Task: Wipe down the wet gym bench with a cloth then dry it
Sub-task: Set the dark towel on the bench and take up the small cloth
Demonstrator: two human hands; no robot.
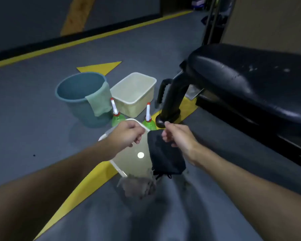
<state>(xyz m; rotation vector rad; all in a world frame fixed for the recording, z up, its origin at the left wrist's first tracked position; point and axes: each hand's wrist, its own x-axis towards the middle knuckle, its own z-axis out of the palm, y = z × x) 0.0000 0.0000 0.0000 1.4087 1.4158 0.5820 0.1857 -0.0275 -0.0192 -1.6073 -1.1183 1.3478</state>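
The black padded gym bench (250, 80) stands at the right, with pale droplets on its top. My right hand (179, 138) pinches the upper right corner of a black cloth (165, 157). My left hand (129, 134), fingers curled, pinches the cloth's upper left corner. The cloth hangs between both hands over the right side of a white tub (119, 169) that holds water. A grey cloth (137, 186) lies blurred at the tub's near edge.
A blue bucket (76, 89) with a green cloth (99, 100) draped over its rim stands at the left. Beside it sit a cream tub (134, 91) and two green squeeze bottles (117, 119) (149, 123). The bench's black leg (170, 101) stands just behind.
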